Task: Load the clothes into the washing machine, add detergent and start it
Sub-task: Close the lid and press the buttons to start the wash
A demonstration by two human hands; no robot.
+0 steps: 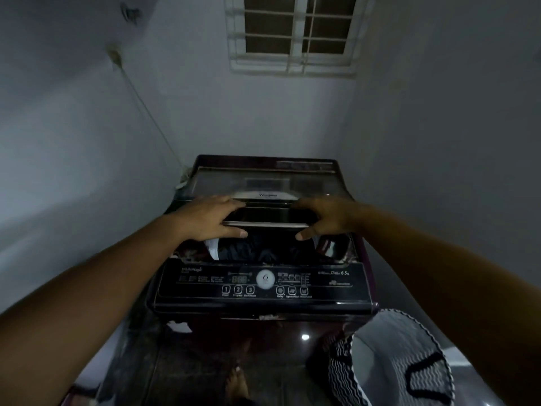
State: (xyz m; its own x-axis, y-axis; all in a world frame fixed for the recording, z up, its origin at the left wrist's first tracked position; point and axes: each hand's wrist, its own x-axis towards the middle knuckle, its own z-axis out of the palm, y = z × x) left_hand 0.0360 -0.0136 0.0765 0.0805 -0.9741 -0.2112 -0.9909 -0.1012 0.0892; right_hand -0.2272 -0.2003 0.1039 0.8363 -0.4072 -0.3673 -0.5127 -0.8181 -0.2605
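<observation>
— How does the person hold the dark glass lid [265,214] of the dark maroon top-loading washing machine [263,316]?

— With both hands. The left hand [209,219] grips its left end and the right hand [329,219] grips its right end. On each hand the fingers curl over the top and the thumb goes under the front edge.

— Which way does the lid lie?

— Its long axis runs from left to right, across the machine. The front edge points toward the person, and the lid stretches between the two grips.

— And the laundry?

— The dark and white clothes [234,249] lie in the drum, just below the thumbs and behind the black control panel [205,284]. A white laundry basket with black wavy lines [389,361] stands at the front right of the machine.
</observation>
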